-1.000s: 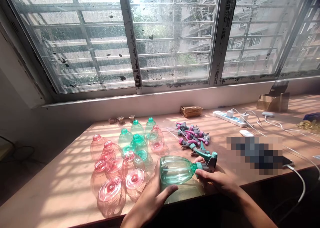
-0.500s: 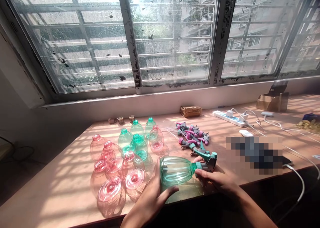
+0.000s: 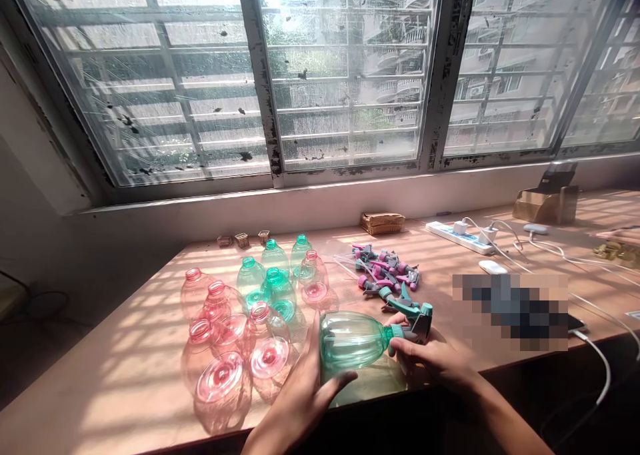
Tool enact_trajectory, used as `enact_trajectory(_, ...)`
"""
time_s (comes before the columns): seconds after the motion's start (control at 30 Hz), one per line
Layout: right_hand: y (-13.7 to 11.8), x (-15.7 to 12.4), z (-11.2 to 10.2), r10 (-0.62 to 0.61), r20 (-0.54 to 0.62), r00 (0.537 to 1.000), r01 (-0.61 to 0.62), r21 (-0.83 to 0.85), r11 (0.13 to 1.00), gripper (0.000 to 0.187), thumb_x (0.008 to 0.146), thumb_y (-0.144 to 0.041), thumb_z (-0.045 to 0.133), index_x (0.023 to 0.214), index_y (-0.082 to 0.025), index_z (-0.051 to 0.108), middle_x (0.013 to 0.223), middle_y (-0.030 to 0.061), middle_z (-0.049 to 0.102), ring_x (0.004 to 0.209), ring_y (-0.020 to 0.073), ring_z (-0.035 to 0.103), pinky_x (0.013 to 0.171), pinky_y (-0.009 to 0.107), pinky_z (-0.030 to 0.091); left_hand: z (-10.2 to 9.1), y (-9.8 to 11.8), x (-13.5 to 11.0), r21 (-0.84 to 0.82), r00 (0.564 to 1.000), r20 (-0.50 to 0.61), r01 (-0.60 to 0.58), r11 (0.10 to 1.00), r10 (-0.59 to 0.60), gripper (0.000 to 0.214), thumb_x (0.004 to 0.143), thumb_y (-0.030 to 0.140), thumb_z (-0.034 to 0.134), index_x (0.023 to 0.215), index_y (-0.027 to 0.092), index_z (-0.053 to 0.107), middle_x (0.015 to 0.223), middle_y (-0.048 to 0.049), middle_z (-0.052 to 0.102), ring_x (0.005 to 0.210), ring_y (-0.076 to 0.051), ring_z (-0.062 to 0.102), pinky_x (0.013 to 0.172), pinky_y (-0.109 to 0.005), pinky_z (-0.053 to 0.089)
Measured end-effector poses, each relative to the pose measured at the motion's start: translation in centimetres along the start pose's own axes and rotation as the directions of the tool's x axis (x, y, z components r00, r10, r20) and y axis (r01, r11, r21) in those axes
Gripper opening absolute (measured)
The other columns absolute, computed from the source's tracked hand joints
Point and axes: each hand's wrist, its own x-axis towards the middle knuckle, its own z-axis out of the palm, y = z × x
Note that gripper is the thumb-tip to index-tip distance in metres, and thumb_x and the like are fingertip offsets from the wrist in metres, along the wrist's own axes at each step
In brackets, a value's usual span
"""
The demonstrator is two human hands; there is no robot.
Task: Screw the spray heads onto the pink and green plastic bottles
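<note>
A clear green spray bottle (image 3: 351,340) lies on its side between my hands, just above the table's front edge. My left hand (image 3: 307,382) cups its base, the thumb stretched beneath it. At the neck, my right hand (image 3: 417,352) pinches the teal collar (image 3: 394,335) between thumb and fingers. A teal and dark grey trigger sprayer head (image 3: 423,318) sits on that neck, pointing right. Left of my left hand stand several pink bottles (image 3: 269,355) and green bottles (image 3: 280,295) with open necks. Behind the held bottle lies a pile of pink, grey and teal sprayer heads (image 3: 385,268).
Behind the table (image 3: 125,348) runs a window above a ledge. A brown box (image 3: 383,222) and small wooden pots (image 3: 242,240) stand at the back. To the right are a white power strip (image 3: 459,236), cables, a white mouse-like object (image 3: 493,267) and a blurred-out dark device.
The green bottle looks turned slightly about its length, while both hands keep their places. A dark blue thing at the far right edge no longer shows.
</note>
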Motion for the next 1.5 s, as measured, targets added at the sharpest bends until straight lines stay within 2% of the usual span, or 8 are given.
enact_trajectory(0.13,-0.1,0.0,0.0,-0.008,-0.007,1.000,0.008,-0.009,1.000,0.050,0.072,-0.053,0.092,0.104,-0.024,0.066,0.077,0.0005,0.072,0.059,0.0138,0.055,0.053,0.025,0.041,0.1,0.0,-0.1,-0.018,1.000,-0.001,-0.018,1.000,0.017,0.106,0.100,0.046,0.064,0.167,0.033,-0.017,0.177,-0.0131,0.025,0.160,-0.034,0.031,0.129,-0.056,0.025)
enact_trajectory(0.37,-0.1,0.0,0.1,-0.033,-0.003,0.999,0.032,-0.028,0.999,0.049,0.074,-0.053,0.090,0.102,-0.023,0.065,0.075,-0.0011,0.071,0.056,0.0132,0.054,0.053,0.026,0.040,0.2,-1.0,-0.2,-0.026,0.999,-0.030,-0.014,1.000,0.013,0.101,0.097,0.052,0.067,0.170,0.026,0.003,0.175,-0.0174,0.027,0.162,-0.040,0.020,0.130,-0.062,0.016)
enact_trajectory(0.57,-0.2,0.1,0.0,-0.063,0.006,0.998,0.063,-0.072,0.995,0.044,0.075,-0.055,0.088,0.095,-0.024,0.064,0.074,-0.0001,0.075,0.058,0.0169,0.057,0.061,0.031,0.047,0.4,-1.1,0.0,-0.052,0.998,-0.025,-0.057,0.997,0.056,0.095,0.103,0.043,0.059,0.168,0.034,-0.008,0.174,-0.0136,0.033,0.156,-0.034,0.039,0.128,-0.056,0.028)
enact_trajectory(0.67,-0.1,0.1,-0.1,-0.073,0.003,0.997,0.073,-0.073,0.995,0.043,0.078,-0.056,0.086,0.096,-0.024,0.063,0.074,0.0002,0.074,0.059,0.0175,0.058,0.062,0.032,0.046,0.2,-0.9,-0.2,-0.053,0.999,-0.028,-0.037,0.998,0.035,0.103,0.099,0.047,0.066,0.169,0.031,-0.008,0.176,-0.0128,0.027,0.161,-0.035,0.027,0.130,-0.056,0.023)
enact_trajectory(0.87,0.0,0.1,0.1,-0.059,0.000,0.998,0.059,-0.022,0.998,0.045,0.077,-0.052,0.088,0.101,-0.024,0.062,0.072,-0.0008,0.071,0.063,0.0182,0.062,0.061,0.031,0.047,0.2,-1.0,0.1,-0.077,0.998,-0.058,-0.034,0.996,0.029,0.095,0.095,0.049,0.073,0.169,0.029,0.017,0.172,-0.0129,0.037,0.160,-0.036,0.030,0.130,-0.056,0.023)
enact_trajectory(1.03,0.0,0.1,0.1,-0.037,-0.003,0.999,0.037,0.012,0.999,0.040,0.081,-0.051,0.086,0.097,-0.025,0.061,0.069,-0.0005,0.071,0.059,0.0163,0.060,0.052,0.027,0.044,0.4,-1.1,0.4,-0.112,0.996,-0.047,-0.077,0.991,0.072,0.101,0.098,0.044,0.068,0.169,0.032,-0.003,0.172,-0.0118,0.037,0.158,-0.035,0.034,0.129,-0.054,0.026)
enact_trajectory(1.17,0.4,0.2,-0.1,-0.026,-0.009,1.000,0.026,0.035,0.999,0.045,0.078,-0.052,0.088,0.101,-0.025,0.060,0.070,0.0006,0.072,0.062,0.0178,0.063,0.056,0.028,0.049,0.3,-0.7,0.1,-0.131,0.997,-0.053,-0.054,0.990,0.047,0.108,0.091,0.047,0.077,0.169,0.035,0.004,0.176,-0.0090,0.029,0.161,-0.037,0.025,0.131,-0.055,0.020)
enact_trajectory(1.5,0.4,0.3,-0.3,-0.052,-0.006,0.999,0.052,0.015,0.999,0.041,0.081,-0.051,0.085,0.100,-0.024,0.062,0.068,0.0002,0.069,0.060,0.0197,0.063,0.055,0.031,0.047,0.5,-1.3,0.5,-0.151,0.996,-0.062,-0.069,0.986,0.060,0.105,0.093,0.042,0.074,0.169,0.033,0.002,0.167,-0.0140,0.045,0.150,-0.037,0.048,0.126,-0.056,0.031)
